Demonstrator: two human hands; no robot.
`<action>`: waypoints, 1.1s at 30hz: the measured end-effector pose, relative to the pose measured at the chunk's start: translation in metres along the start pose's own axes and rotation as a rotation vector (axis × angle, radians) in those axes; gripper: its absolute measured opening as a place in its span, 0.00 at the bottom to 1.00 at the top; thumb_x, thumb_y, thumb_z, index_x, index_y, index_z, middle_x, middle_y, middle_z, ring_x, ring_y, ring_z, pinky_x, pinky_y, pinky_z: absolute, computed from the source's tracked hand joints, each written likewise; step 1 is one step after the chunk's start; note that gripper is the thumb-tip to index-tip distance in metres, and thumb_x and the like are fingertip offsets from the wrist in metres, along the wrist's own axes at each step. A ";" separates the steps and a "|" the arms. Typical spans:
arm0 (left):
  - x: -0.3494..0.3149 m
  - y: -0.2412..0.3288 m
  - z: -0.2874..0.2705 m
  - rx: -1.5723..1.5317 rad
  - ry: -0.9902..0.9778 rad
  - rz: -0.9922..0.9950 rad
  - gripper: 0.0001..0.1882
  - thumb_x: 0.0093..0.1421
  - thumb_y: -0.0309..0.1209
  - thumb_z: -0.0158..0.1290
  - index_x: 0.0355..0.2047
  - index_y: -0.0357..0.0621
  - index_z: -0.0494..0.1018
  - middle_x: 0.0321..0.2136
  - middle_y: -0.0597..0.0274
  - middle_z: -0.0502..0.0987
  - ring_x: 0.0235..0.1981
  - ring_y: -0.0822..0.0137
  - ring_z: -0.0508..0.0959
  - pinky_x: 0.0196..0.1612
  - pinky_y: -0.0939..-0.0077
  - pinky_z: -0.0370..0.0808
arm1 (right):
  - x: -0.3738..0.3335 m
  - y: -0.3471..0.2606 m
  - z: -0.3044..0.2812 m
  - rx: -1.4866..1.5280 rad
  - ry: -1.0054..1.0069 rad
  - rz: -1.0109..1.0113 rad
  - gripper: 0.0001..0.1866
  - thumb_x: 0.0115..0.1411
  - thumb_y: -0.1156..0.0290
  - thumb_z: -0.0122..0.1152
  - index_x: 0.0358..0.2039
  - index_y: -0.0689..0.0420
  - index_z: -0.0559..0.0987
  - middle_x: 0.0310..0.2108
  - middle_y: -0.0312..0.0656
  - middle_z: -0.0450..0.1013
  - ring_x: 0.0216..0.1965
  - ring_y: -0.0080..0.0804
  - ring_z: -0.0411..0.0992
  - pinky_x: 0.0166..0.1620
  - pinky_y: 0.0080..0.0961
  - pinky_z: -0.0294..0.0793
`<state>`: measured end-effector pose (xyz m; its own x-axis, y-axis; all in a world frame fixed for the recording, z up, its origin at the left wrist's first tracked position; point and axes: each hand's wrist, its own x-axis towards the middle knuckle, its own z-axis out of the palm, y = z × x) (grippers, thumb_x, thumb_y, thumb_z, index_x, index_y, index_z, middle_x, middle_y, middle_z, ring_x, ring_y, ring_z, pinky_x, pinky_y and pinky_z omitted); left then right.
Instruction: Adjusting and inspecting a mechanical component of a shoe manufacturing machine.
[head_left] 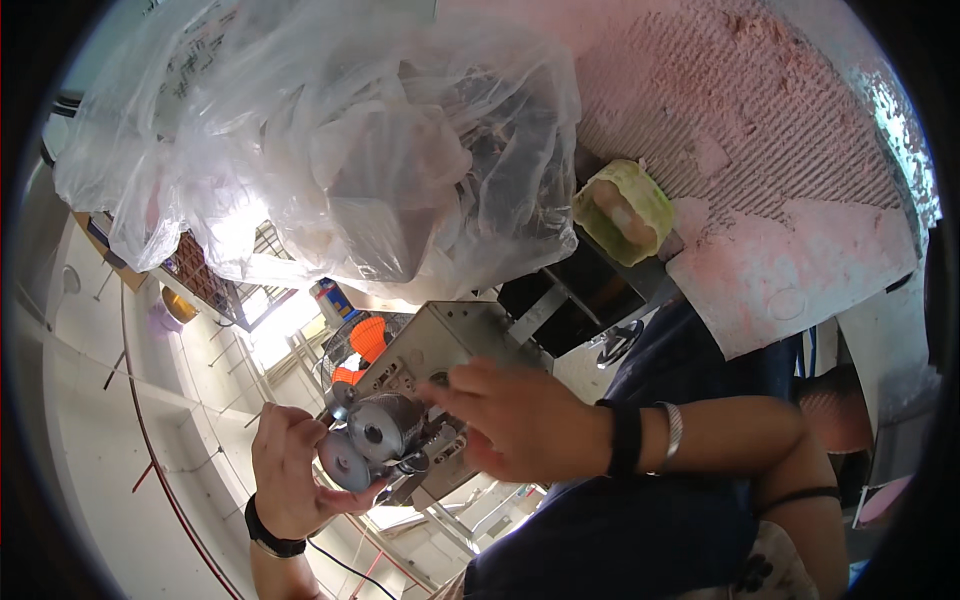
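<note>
Pinkish surface [730, 120], green tub [654, 205], pale contents [618, 212] unclear

Dark print [197, 50] on the clear plastic bag [350, 150], upper left; creased and blurred, not legible. No lettering readable anywhere in view.

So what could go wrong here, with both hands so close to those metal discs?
If the metal discs turn, the left hand could be pinched, since it is right at their edges. The right hand is close to the gray machine, so the silver bracelet behind it might snag there.
</note>
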<state>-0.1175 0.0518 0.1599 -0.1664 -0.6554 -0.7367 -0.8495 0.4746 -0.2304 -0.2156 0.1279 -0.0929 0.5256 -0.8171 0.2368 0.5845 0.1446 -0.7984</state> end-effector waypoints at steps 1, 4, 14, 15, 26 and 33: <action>0.001 0.001 0.000 0.014 0.000 -0.006 0.36 0.32 0.46 0.69 0.37 0.40 0.66 0.30 0.54 0.62 0.28 0.59 0.67 0.22 0.67 0.65 | 0.000 0.001 -0.001 -0.140 -0.068 0.088 0.30 0.49 0.73 0.59 0.54 0.68 0.69 0.35 0.44 0.64 0.38 0.39 0.67 0.39 0.33 0.71; 0.004 0.006 -0.003 -0.014 0.001 -0.001 0.35 0.31 0.44 0.69 0.37 0.41 0.66 0.29 0.55 0.62 0.27 0.60 0.66 0.22 0.68 0.63 | 0.000 0.001 -0.002 -0.145 0.001 -0.053 0.31 0.49 0.73 0.58 0.56 0.68 0.68 0.36 0.44 0.64 0.39 0.40 0.67 0.40 0.32 0.71; 0.001 0.031 -0.002 0.139 0.001 -0.325 0.33 0.33 0.48 0.71 0.27 0.43 0.63 0.24 0.60 0.61 0.26 0.57 0.65 0.27 0.62 0.63 | -0.007 -0.001 0.001 -0.229 -0.029 0.001 0.32 0.50 0.74 0.58 0.58 0.65 0.67 0.34 0.44 0.63 0.38 0.39 0.67 0.39 0.32 0.70; 0.001 0.031 -0.002 0.117 -0.009 -0.353 0.33 0.34 0.49 0.71 0.26 0.43 0.63 0.23 0.60 0.60 0.26 0.57 0.64 0.27 0.61 0.62 | -0.007 -0.003 0.001 -0.216 0.039 -0.055 0.32 0.50 0.74 0.58 0.58 0.65 0.67 0.34 0.44 0.63 0.38 0.39 0.67 0.39 0.32 0.70; 0.000 0.028 0.002 0.126 0.049 -0.211 0.31 0.35 0.47 0.68 0.29 0.40 0.65 0.24 0.57 0.61 0.26 0.56 0.64 0.27 0.62 0.62 | -0.007 -0.009 0.003 -0.113 0.051 0.043 0.29 0.51 0.74 0.55 0.56 0.66 0.68 0.35 0.43 0.66 0.35 0.40 0.69 0.35 0.33 0.72; 0.000 0.027 0.003 0.108 0.060 -0.180 0.31 0.37 0.48 0.68 0.29 0.40 0.65 0.25 0.57 0.61 0.27 0.56 0.64 0.27 0.62 0.62 | -0.006 -0.007 0.006 -0.130 0.060 0.091 0.31 0.51 0.72 0.56 0.58 0.66 0.67 0.33 0.44 0.66 0.35 0.39 0.69 0.36 0.33 0.72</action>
<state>-0.1393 0.0661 0.1514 -0.0490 -0.7673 -0.6394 -0.8103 0.4048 -0.4237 -0.2187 0.1348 -0.0854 0.5321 -0.8366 0.1301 0.4495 0.1489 -0.8808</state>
